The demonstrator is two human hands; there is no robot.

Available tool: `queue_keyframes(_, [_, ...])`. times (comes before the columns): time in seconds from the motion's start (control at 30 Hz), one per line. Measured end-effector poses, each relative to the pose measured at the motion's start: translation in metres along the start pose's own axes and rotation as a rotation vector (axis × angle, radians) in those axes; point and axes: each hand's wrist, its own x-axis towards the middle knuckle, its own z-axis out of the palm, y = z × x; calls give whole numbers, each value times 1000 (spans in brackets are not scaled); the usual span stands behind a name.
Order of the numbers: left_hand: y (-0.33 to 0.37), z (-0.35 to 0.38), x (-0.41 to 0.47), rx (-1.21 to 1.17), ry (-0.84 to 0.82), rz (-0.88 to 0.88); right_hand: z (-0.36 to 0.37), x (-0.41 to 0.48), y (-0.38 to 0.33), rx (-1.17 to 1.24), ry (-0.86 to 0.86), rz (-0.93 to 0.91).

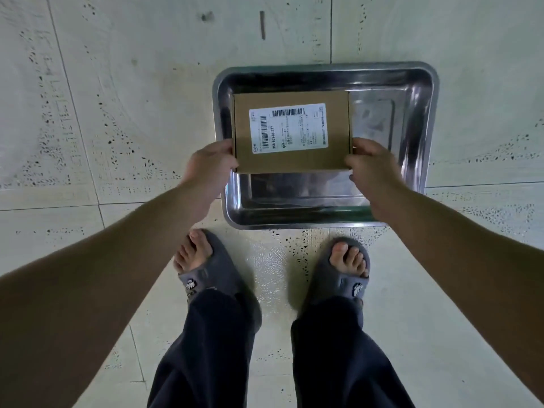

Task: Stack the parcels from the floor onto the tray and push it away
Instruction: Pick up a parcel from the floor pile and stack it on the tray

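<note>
A flat brown cardboard parcel with a white shipping label sits over the left half of a shiny steel tray on the tiled floor. My left hand grips the parcel's near left corner, and my right hand grips its near right corner. I cannot tell whether the parcel rests on the tray's bottom or hangs just above it. The right part of the tray's bottom is bare and mirrors the surroundings.
My two feet in grey slippers stand just in front of the tray's near rim. Pale speckled floor tiles surround the tray on all sides. No other parcel is in view.
</note>
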Motion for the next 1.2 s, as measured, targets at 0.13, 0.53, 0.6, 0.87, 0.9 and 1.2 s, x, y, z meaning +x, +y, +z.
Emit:
queue_keyframes(0.13, [-1,3,13,62,3,31,9,18,-2,-12,3,1])
queue_keyframes(0.53, [-11,27,24,303,2,83,26,22,-6,-33,-44,34])
queue_keyframes(0.6, [-11,30,23,364,17,89,27,22,-5,-19,-35,35])
queue_keyframes(0.87, [-10,34,-1,387,126,202,12,7,-2,-28,7,52])
queue_keyframes(0.9, [-8,33,-11,381,134,213,8,-1,-2,-32,8,58])
queue_keyframes(1.2, [43,10,-131,205,169,132,-55,-114,-25,-31,-82,111])
